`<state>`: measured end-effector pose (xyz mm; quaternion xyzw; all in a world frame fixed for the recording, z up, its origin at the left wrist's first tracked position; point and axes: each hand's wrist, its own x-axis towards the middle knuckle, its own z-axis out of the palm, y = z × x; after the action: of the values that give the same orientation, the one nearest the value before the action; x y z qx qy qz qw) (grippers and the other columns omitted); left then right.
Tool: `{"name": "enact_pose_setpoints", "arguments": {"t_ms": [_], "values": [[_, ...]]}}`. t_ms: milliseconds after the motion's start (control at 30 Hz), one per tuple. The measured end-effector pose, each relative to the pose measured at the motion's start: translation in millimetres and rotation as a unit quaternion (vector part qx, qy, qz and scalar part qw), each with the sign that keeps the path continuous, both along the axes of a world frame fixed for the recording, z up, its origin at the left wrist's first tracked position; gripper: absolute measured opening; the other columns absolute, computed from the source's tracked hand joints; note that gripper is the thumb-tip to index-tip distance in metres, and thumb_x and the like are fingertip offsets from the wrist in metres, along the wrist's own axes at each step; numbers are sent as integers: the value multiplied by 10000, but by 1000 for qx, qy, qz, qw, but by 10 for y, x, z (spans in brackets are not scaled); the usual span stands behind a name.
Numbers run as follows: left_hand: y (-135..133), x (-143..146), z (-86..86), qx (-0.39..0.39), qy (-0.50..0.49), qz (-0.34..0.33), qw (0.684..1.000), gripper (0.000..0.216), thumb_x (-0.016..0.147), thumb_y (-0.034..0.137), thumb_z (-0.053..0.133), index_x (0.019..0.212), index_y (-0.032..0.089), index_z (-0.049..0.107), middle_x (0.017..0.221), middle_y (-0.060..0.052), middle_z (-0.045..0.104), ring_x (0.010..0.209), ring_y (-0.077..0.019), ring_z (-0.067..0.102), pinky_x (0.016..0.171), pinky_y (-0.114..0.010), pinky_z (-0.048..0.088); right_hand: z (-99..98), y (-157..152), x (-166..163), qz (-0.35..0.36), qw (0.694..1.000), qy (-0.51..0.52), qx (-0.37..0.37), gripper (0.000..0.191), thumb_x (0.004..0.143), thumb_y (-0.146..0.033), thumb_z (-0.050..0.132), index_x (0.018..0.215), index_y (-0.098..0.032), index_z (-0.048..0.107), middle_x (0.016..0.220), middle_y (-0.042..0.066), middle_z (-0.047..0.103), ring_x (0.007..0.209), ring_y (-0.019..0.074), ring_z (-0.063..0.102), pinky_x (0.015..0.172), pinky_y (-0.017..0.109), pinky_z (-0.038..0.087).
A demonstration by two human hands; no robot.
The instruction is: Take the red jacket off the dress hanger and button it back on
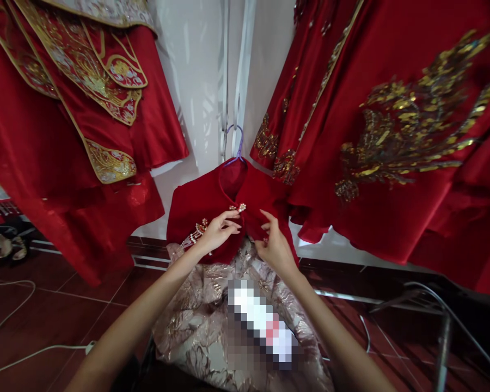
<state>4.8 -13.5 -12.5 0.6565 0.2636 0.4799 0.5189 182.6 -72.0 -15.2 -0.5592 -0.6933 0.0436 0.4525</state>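
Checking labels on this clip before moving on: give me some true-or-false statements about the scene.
1. The left hand and the right hand are both at the front of the red jacket. True.
2. The red jacket lies flat on a table. False: it hangs on a hanger against the wall.
3. A jewelled clasp sits near its collar. True.
4. The brocade fabric beneath it is blue. False: it is pale pinkish gold.
5. On either side hang red embroidered garments. True.
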Motion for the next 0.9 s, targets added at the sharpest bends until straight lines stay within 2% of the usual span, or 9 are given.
{"name": "enact_pose_setpoints", "arguments": {"t_ms": [67,167,333,400,500,567,667,767,900], "values": [[15,33,-37,-33,-13,-15,999,431,735,138,579,1156,176,495,1167,-128,531,830,-143,634,798,-382,533,122,-60,84,-13,1000,14,4,645,654,-114,501,1275,-238,377,904,43,585,632,158,569,602,304,463],[14,83,-58,-78,-47,-35,995,463,741,156,593,1183,183,457,1211,-138,503,812,-138,639,799,-389,532,343,-190,90,63,996,62,-9,489,691,-134,506,1165,-239,454,797,9,604,663,158,586,631,282,462],[-124,125,-55,-134,-113,-6,985,393,785,297,595,1151,190,501,1213,-130,545,892,-175,630,832,-396,517,482,-338,-68,173,974,144,-15,392,730,-159,534,1111,-243,494,888,25,627,799,166,613,718,296,492],[-227,108,-62,-161,-135,-14,978,412,813,411,549,1165,201,516,1157,-122,594,930,-204,625,828,-404,514,475,-357,-108,236,953,179,-60,462,754,-197,563,1198,-254,449,948,40,630,870,176,621,779,332,509],[-382,58,-71,-211,-152,-54,964,511,832,585,395,1118,200,572,1055,-117,651,982,-243,612,813,-421,508,499,-394,-126,370,892,194,-172,537,788,-266,584,1290,-283,394,1139,64,595,1058,190,578,903,392,491],[-461,30,-71,-233,-155,-72,957,574,821,636,342,1091,194,591,1023,-121,662,989,-256,610,802,-431,506,536,-419,-121,412,870,192,-192,498,803,-282,579,1277,-292,424,1248,56,541,1140,187,531,973,410,451],[-548,13,-64,-221,-137,-76,963,477,782,545,514,1088,188,589,996,-107,666,940,-240,627,786,-406,516,566,-425,-103,378,893,190,-156,391,816,-296,567,1201,-269,506,1242,54,551,1122,183,545,984,411,447],[-636,-1,-51,-174,-87,-36,980,407,692,345,687,1057,186,600,963,-65,669,862,-187,639,783,-354,529,530,-395,-86,291,931,170,-140,282,829,-319,545,1093,-225,574,1087,71,629,977,183,618,861,387,530],[-775,-69,-22,-139,-77,45,986,302,709,297,681,978,174,622,941,-41,670,843,-156,640,798,-319,540,420,-350,-117,200,964,133,-117,258,800,-340,576,1024,-213,595,1008,67,638,832,162,638,675,302,570]]}}
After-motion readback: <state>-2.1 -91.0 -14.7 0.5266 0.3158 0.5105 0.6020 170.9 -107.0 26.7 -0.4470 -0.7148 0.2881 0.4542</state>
